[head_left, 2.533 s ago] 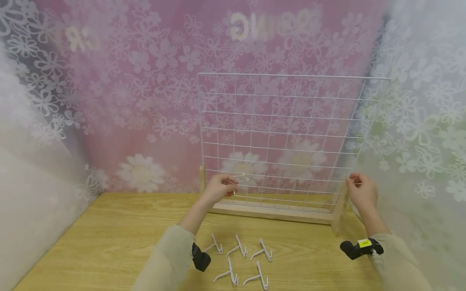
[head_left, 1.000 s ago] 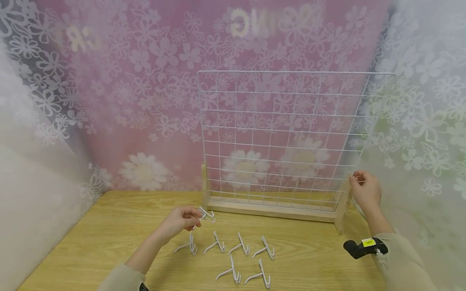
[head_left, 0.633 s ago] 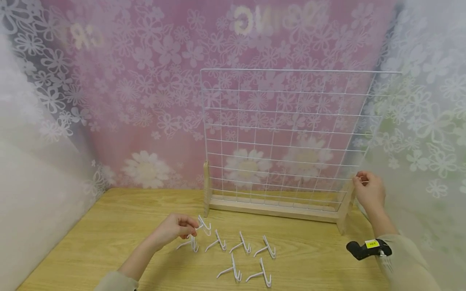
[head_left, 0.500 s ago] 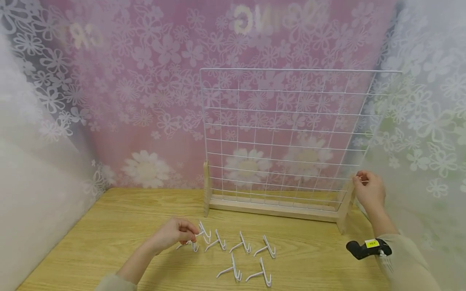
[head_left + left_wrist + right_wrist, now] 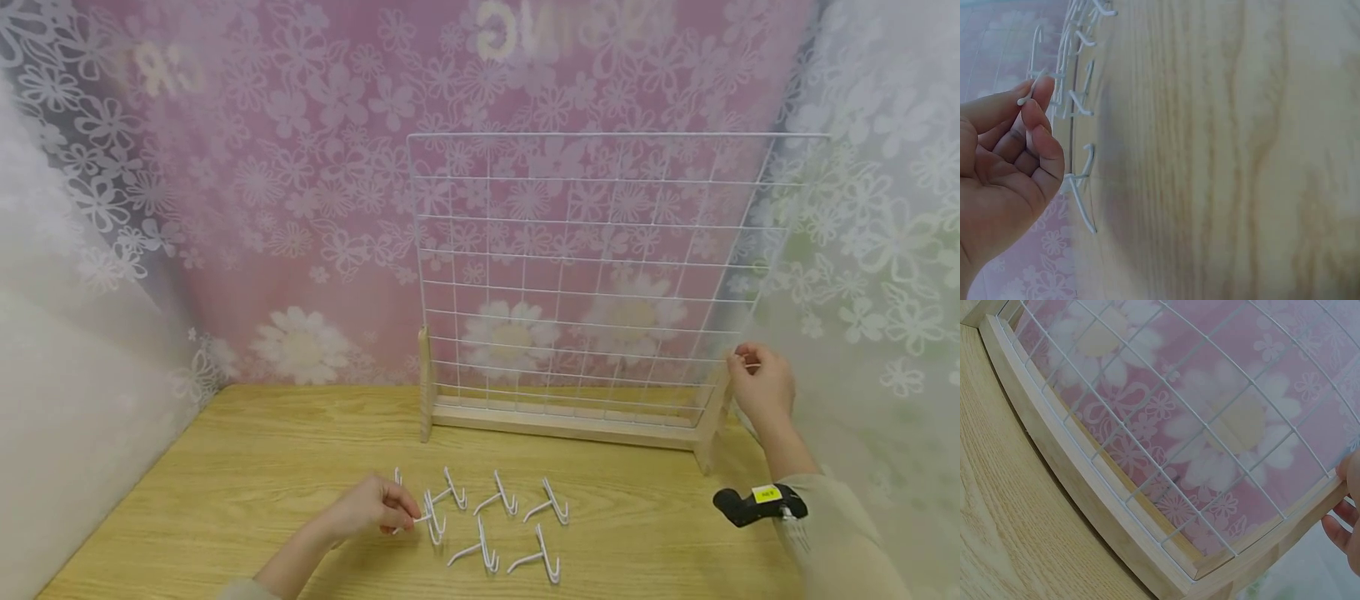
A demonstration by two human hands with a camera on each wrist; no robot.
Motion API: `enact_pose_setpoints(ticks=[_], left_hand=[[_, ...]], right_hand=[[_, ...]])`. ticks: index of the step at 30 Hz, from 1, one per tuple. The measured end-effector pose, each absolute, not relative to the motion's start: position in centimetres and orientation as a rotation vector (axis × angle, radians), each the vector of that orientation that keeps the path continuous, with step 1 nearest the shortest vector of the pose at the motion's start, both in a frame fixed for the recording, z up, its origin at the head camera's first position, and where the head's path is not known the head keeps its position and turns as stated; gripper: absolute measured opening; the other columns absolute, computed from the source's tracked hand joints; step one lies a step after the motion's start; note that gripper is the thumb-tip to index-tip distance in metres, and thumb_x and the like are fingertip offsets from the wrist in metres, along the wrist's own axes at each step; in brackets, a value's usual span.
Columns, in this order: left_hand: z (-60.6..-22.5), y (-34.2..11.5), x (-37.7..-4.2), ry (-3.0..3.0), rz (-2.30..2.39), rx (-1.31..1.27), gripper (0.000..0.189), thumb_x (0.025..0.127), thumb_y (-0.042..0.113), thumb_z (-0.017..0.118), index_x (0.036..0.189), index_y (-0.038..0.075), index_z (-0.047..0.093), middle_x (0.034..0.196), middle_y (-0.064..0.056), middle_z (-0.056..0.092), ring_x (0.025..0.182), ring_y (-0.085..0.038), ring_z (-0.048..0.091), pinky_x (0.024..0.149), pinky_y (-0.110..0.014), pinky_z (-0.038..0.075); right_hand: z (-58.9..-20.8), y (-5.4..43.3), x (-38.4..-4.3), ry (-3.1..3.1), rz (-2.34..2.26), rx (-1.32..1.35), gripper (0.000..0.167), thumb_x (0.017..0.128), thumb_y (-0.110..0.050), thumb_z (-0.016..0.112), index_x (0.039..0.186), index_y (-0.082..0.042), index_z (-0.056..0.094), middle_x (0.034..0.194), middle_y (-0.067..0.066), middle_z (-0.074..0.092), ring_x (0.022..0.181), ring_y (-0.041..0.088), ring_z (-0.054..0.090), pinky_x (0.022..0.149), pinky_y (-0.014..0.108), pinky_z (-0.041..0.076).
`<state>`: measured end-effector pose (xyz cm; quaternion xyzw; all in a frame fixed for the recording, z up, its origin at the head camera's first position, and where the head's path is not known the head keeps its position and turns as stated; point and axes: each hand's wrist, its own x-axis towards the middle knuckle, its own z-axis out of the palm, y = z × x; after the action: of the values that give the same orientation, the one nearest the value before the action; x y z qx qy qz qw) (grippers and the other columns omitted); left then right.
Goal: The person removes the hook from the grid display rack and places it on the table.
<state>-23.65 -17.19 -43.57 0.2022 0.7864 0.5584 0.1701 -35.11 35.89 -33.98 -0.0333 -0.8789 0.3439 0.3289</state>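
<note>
A white wire hook (image 5: 435, 525) is pinched by its prong between the thumb and fingers of my left hand (image 5: 371, 508), low over the table's front part. In the left wrist view the held hook (image 5: 1034, 87) shows its prong tip at my fingertips. My right hand (image 5: 763, 385) grips the top of the right upright of the wooden stand (image 5: 562, 423), at the edge of the white wire grid (image 5: 615, 134). The right wrist view shows its fingers (image 5: 1335, 531) curled around the wooden upright. The grid stands upright, slotted in the stand.
Several similar hooks lie on the wooden table (image 5: 300, 433), including a near one (image 5: 538, 560) and a back one (image 5: 551, 504). Another hook (image 5: 397, 477) is mostly hidden behind my left hand. A pink flowered curtain (image 5: 285, 208) hangs behind the grid.
My left hand has carried the hook from in front of the grid down and left, then slightly right, to the laid-out hooks. My right hand has stayed on the stand's upright.
</note>
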Motion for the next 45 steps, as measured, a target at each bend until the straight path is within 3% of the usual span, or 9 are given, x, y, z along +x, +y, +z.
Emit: enact_pose_setpoints(ticks=[15, 22, 30, 45], left_hand=[[-45.3, -17.9, -23.4, 2.314, 1.498, 0.511, 0.007, 0.078, -0.002, 0.065, 0.084, -0.006, 0.068, 0.073, -0.007, 0.065, 0.057, -0.009, 0.049, 0.052, -0.019, 0.041], [-45.6, -17.7, -23.4, 2.290, 1.507, 0.546, 0.008, 0.078, -0.001, 0.067, 0.084, -0.006, 0.068, 0.073, -0.012, 0.065, 0.057, -0.009, 0.050, 0.052, -0.018, 0.041], [-45.5, -17.8, -23.4, 2.285, 1.461, 0.589, 0.008, 0.080, 0.002, 0.067, 0.084, -0.004, 0.068, 0.080, -0.003, 0.060, 0.062, -0.008, 0.051, 0.055, -0.018, 0.042], [-45.4, -17.9, -23.1, 2.288, 1.469, 0.567, 0.005, 0.081, -0.002, 0.064, 0.086, -0.003, 0.065, 0.076, -0.007, 0.061, 0.064, -0.011, 0.050, 0.056, -0.020, 0.042]], right_hand=[[-33.7, 35.6, -35.1, -2.334, 0.901, -0.039, 0.026, 0.094, -0.012, 0.049, 0.105, 0.011, 0.052, 0.098, 0.028, 0.051, 0.085, 0.036, 0.048, 0.067, 0.038, 0.035], [-33.7, 35.6, -35.1, -2.308, 0.914, -0.062, 0.025, 0.093, -0.011, 0.050, 0.104, 0.011, 0.053, 0.096, 0.026, 0.051, 0.082, 0.032, 0.047, 0.067, 0.036, 0.034], [-33.7, 35.7, -35.2, -2.311, 0.921, -0.069, 0.026, 0.094, -0.013, 0.050, 0.104, 0.010, 0.052, 0.097, 0.025, 0.049, 0.084, 0.033, 0.046, 0.068, 0.037, 0.033], [-34.2, 35.8, -35.0, -2.278, 0.904, -0.051, 0.021, 0.092, -0.009, 0.052, 0.099, 0.010, 0.052, 0.092, 0.025, 0.049, 0.079, 0.030, 0.045, 0.067, 0.037, 0.032]])
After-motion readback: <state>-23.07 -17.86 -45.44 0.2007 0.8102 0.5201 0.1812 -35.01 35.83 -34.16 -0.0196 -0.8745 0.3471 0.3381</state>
